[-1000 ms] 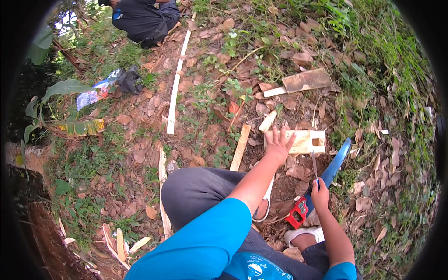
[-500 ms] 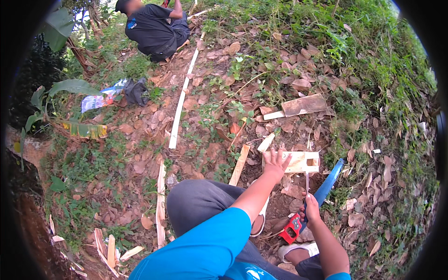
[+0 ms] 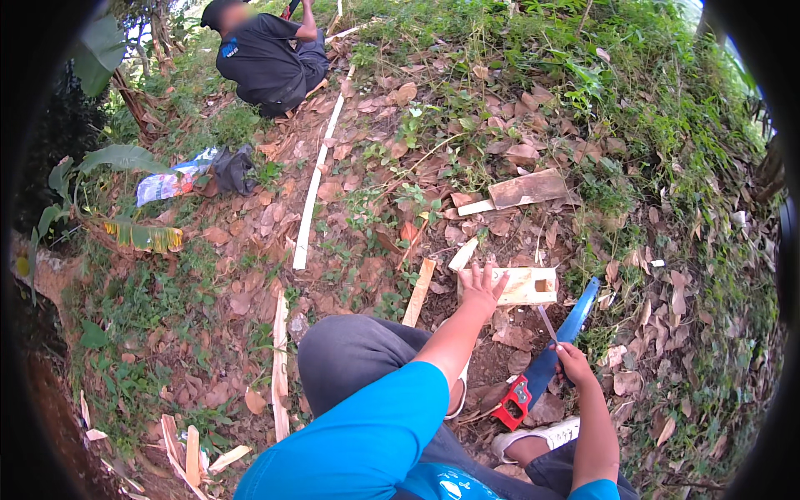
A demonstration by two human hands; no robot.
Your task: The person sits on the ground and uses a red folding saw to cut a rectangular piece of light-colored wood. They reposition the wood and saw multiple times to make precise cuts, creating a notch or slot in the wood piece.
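My left hand lies with spread fingers on the left part of a pale wooden block, pressing it against the ground. A squarish hole is cut near the block's right end. In my right hand is a thin metal tool, its narrow blade pointing up at the block's near edge below the hole. The grip is hidden by my fingers. Beside and partly under that hand lies a handsaw with a blue blade and red handle.
Wood offcuts and a brown board lie on leaf litter ahead. A long pale strip runs toward a seated person in dark clothes. Plastic bags lie at left, split wood at lower left.
The tool has swung from nearly upright to a slant, its tip slightly below the hole. My right hand has shifted right. My left hand stays on the block, and the whole view has moved slightly.
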